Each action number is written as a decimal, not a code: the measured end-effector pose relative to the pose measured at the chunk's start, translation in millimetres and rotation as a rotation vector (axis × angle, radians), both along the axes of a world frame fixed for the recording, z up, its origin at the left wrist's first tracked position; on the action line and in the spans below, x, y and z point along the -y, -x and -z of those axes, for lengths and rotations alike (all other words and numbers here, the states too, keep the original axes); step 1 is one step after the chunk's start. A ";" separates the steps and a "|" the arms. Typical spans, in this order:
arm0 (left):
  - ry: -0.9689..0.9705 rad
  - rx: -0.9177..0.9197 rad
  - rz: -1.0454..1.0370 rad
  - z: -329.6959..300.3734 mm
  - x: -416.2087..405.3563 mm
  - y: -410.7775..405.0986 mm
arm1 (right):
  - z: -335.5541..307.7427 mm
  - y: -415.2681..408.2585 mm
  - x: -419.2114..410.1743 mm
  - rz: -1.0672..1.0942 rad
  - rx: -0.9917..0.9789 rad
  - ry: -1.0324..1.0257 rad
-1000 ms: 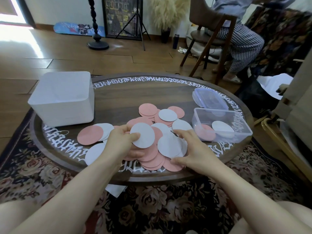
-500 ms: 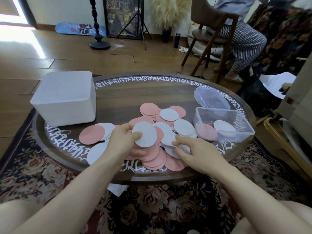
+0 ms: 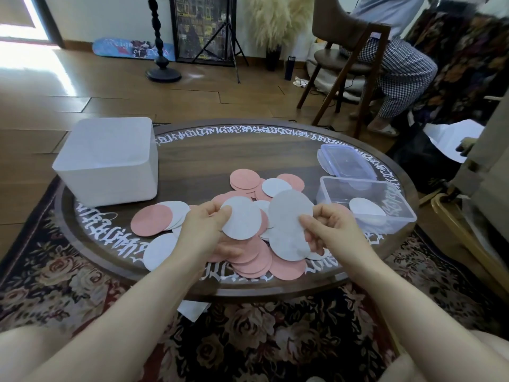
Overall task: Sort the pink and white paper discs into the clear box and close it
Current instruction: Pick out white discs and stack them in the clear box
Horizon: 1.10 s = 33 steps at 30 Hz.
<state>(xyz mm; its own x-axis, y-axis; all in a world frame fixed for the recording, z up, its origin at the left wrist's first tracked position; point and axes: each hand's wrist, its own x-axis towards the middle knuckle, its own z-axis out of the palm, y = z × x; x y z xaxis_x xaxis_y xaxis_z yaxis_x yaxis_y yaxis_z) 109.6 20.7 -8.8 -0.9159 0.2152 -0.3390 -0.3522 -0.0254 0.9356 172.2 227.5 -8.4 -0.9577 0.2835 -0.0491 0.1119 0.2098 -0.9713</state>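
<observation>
— While both hands are full, what could go wrong, biggest thing first?

— The pile [image 3: 248,252]. It is the largest loose mass, spread on the desk [image 3: 220,161] between the white tub [image 3: 110,161] and the box [image 3: 366,205], with pink discs overlapping near the desk's front edge. A sweep of a forearm toward the box could, I judge, push those off onto the rug.

— And the hands?

— The left hand [image 3: 203,232] pinches a white disc [image 3: 241,217], perhaps a thin stack; the right hand [image 3: 327,230] pinches larger-looking white discs [image 3: 289,224], just left of the box. Paper this thin may slip or fan out if the pinch loosens in transit, and mixed colours could go in unsorted.

— Containers?

— Largest is the white tub, far left of the box; its contents cannot be seen. Next the box itself, open, holding one white disc [image 3: 366,213] and what looks like a pink one at its left end. It is light, so a knock could slide it.

— Smallest?

— The lid [image 3: 345,161], lying just behind the box, off it. Closing waits until the pile is cleared.
</observation>
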 end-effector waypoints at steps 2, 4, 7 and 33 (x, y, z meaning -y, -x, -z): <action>-0.017 -0.006 0.012 -1.3 -0.8 -2.2 | -0.2 -1.1 1.3 -0.034 0.035 0.058; -0.040 -0.018 0.034 -2.7 -1.2 -3.6 | -1.9 -2.1 4.1 -0.083 0.058 0.095; -0.094 -0.012 0.087 -2.3 -2.9 -4.3 | -3.5 -3.0 9.2 -0.109 0.071 0.105; -0.090 -0.071 -0.040 5.5 -1.0 3.1 | 3.2 -8.4 -16.5 -0.315 0.219 -0.870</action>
